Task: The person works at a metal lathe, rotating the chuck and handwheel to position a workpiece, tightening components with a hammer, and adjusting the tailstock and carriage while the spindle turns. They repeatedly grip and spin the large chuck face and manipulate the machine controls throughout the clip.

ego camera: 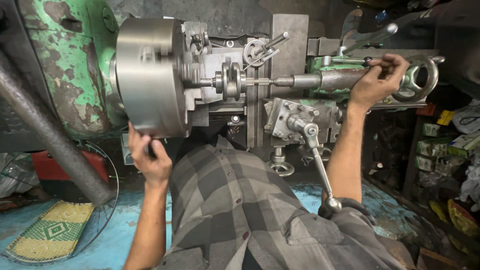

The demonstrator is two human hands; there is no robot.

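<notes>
A person in a grey checked shirt (pixel 235 210) stands at an old metal lathe, seen from above by a camera on their head.

The left hand (pixel 149 159) reaches up to the near lower edge of the big round steel chuck (pixel 150 75), which sits at the left of the machine. The thumb and fingers curl around something small and dark just under the chuck's rim; what it is cannot be told. The palm rests against the chuck's edge.

The right hand (pixel 377 80) is stretched out to the right, at the tailstock (pixel 330 80). Its fingers are closed around the rim of the round handwheel (pixel 417 80) at the tailstock's right end, with the thumb lying along the top.

Between the two hands, a small stepped metal workpiece (pixel 230 80) sticks out of the chuck towards the right. The tailstock's pointed spindle (pixel 280 81) meets its right end, along the same line.

Nearer to the person, below the spindle, sits the square tool post (pixel 290 117) with a long lever (pixel 320 165) that ends in a ball knob near the right elbow. The lathe's headstock (pixel 65 65) at far left is green with flaking paint. On the blue floor (pixel 120 235) at lower left lies a green and yellow woven mat (pixel 52 232). Small boxes (pixel 435 145) are stacked at the right.
</notes>
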